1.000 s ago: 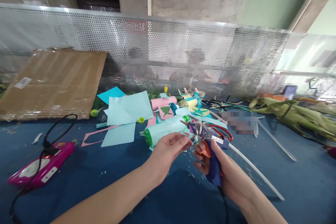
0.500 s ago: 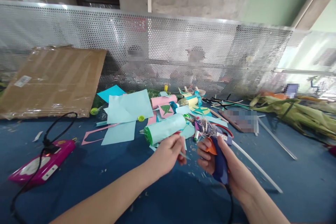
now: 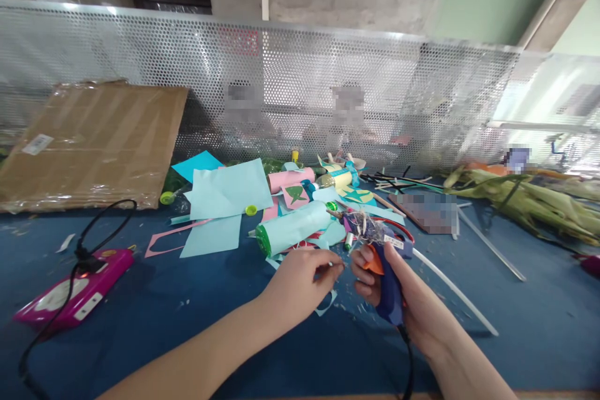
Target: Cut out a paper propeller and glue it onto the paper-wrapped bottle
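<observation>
My right hand [image 3: 398,287] is wrapped round a dark blue glue gun [image 3: 391,290] with an orange trigger, its nozzle pointing up and left. Glue strands cling to the gun's front, and a white glue stick [image 3: 457,294] sticks out of its back. Left of the nozzle, my left hand [image 3: 307,278] is pinched; what its fingertips hold, if anything, is too small to name. Under that hand lies a small light blue paper scrap [image 3: 327,304]. Just beyond it rests a green bottle wrapped in light blue paper [image 3: 295,228].
Light blue sheets [image 3: 227,190], a pink-wrapped bottle [image 3: 290,180] and a phone [image 3: 424,211] lie behind. At left are a magenta power strip [image 3: 77,294] and cardboard [image 3: 94,144]. Corn husks [image 3: 506,190] lie right, before a perforated screen [image 3: 300,75].
My left hand has moved slightly right and turned, its fingertips now pinched near the nozzle. The light blue scrap that was at its fingers now shows below it. My right hand still grips the gun.
</observation>
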{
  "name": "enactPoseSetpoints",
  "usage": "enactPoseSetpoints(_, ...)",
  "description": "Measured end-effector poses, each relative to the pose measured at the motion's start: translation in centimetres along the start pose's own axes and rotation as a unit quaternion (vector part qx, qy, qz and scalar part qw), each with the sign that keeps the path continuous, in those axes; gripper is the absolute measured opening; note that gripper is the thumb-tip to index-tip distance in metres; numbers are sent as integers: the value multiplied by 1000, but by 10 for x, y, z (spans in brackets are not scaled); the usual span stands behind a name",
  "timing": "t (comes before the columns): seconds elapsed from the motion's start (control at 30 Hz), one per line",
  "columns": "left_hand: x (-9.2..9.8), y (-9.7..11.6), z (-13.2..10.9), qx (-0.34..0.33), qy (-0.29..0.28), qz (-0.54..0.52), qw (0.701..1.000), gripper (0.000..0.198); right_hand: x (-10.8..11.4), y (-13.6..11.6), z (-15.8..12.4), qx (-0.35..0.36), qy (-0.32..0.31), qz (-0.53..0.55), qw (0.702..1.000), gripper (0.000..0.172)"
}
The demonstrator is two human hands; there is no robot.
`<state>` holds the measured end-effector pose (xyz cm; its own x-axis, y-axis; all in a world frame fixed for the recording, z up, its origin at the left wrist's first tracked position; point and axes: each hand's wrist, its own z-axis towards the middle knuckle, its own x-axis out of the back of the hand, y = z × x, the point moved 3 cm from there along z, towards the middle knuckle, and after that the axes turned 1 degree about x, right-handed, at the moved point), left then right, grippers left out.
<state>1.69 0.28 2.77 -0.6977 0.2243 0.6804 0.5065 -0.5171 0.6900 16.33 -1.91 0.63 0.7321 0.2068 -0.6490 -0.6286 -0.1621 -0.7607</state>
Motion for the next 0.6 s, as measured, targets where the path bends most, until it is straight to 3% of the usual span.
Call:
enactPoseSetpoints(0.2,4,-4,2,68,44,-201,976,26,10,6,-2,3,122,-136,983,37)
enactPoseSetpoints(0.33,-3,-12,4,121,20,-310,943,32,15,8,-4,17,226,-314,922,44)
enactPoseSetpoints(0.43,-8,-12,4,158,-7,-386,909,35,12,6,-4,65,222,-397,888,41)
enactPoseSetpoints(0.6,-16,-5,-1,207,-60,-489,845,44,3,7,0,139,142,-436,878,37)
